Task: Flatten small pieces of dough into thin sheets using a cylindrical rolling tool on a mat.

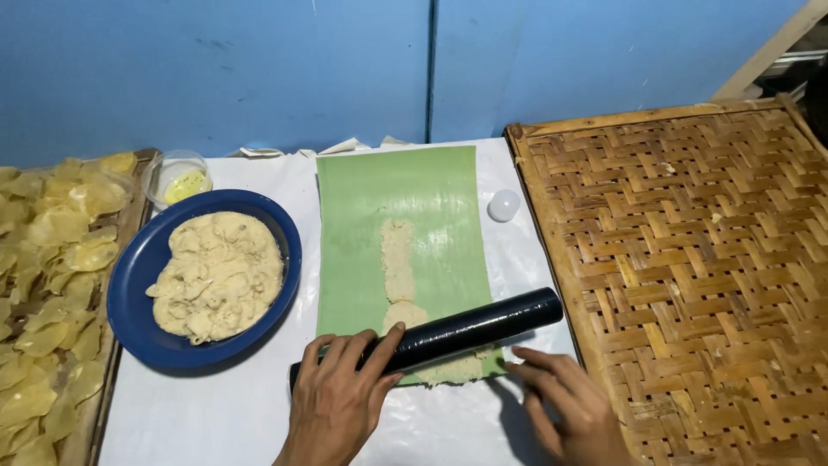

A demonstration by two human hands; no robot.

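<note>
Looking down from my head at a worktop (216,414) covered in white plastic sheeting, set against a blue painted wall (216,69). The largest thing is a woven bamboo tray (690,276) filling the right side, bare but for a few crumbs. Along the left edge sits another tray heaped with thin, pale yellow translucent chips (43,285). Beside it is a dark blue plate (138,267) holding a mound of cream-coloured dough, and behind that a small clear cup (177,177) with something yellow in it. In the centre lies a green rectangular sheet (414,198), like banana leaf, with a strip of dough (398,263) pressed flat down its middle. Across the near end of the sheet rests a black, glossy cylindrical roller (466,332), lying on the dough at a slight slant. My left hand (341,397) lies palm down with fingers spread over the roller's left end, pressing on it rather than gripping. My right hand (569,406) is flat and open, fingertips on the sheet's near right corner, holding nothing. I judge the roller stiff, smooth and likely slippery, best steadied from above near both ends; the dough looks soft, sticky and easily torn. A small white cap (504,205) sits between sheet and bamboo tray.
</note>
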